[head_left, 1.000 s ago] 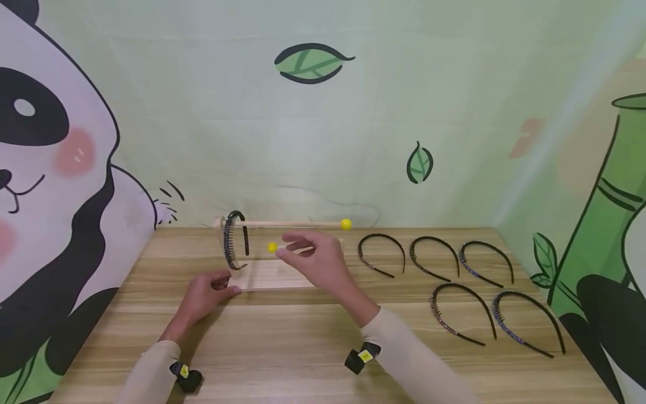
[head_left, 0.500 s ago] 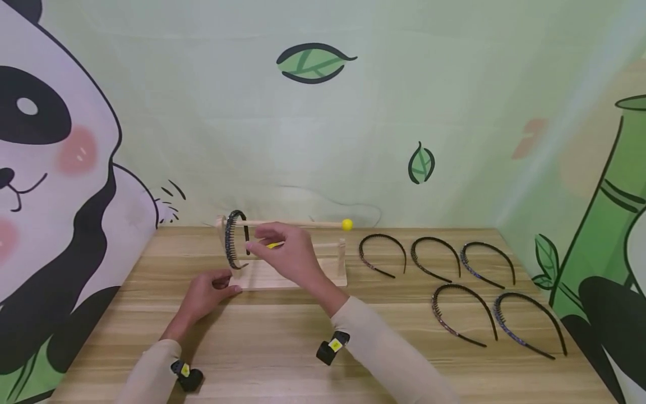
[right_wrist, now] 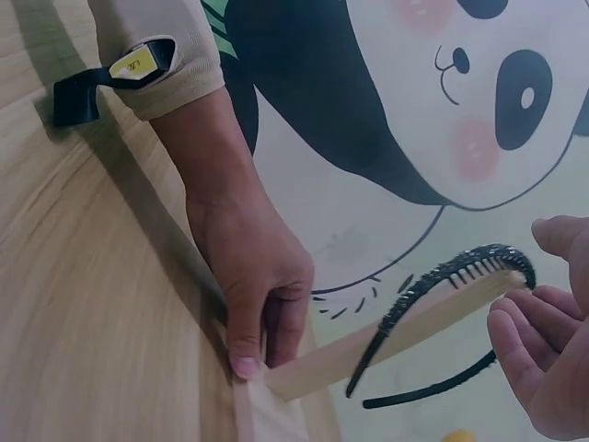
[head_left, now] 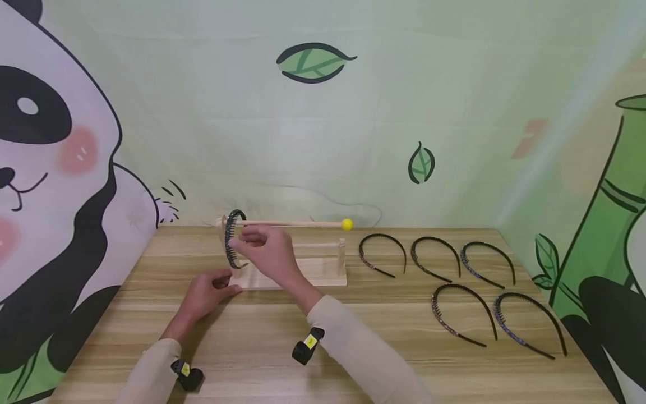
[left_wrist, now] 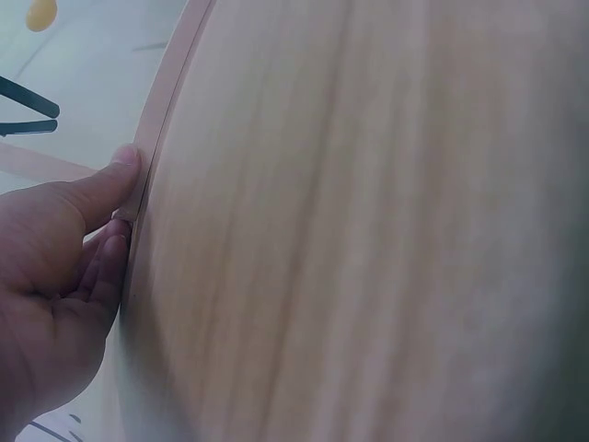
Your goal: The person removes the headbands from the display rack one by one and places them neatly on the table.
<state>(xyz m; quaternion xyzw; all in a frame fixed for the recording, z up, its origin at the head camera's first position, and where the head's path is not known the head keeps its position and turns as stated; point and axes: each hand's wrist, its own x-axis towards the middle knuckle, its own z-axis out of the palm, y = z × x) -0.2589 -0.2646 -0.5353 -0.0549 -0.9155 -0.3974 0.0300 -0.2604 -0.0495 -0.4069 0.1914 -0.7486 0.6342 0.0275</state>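
On the table stands a wooden rack (head_left: 323,275) with an upper and a lower rod. A black toothed headband (head_left: 231,238) hangs near the left end of the upper rod (head_left: 298,224). My left hand (head_left: 204,294) pinches the left corner of the rack's base between thumb and fingers. My right hand (head_left: 270,252) reaches to the hanging headband, thumb and fingers spread apart. In the right wrist view the headband (right_wrist: 442,276) rises past the fingertips, with thumb and fingers to either side of its top. The lower rod's yellow ball (right_wrist: 458,436) shows at the bottom edge.
Several black headbands lie on the table to the right, among them one with a blue stretch (head_left: 515,334) at the front. A yellow ball (head_left: 346,225) caps the right end of the upper rod. A printed cloth backdrop (head_left: 323,140) hangs behind the table.
My right hand has moved left, from beside the lower rod's yellow ball to the hanging headband. The left hand and the rack have stayed in place.
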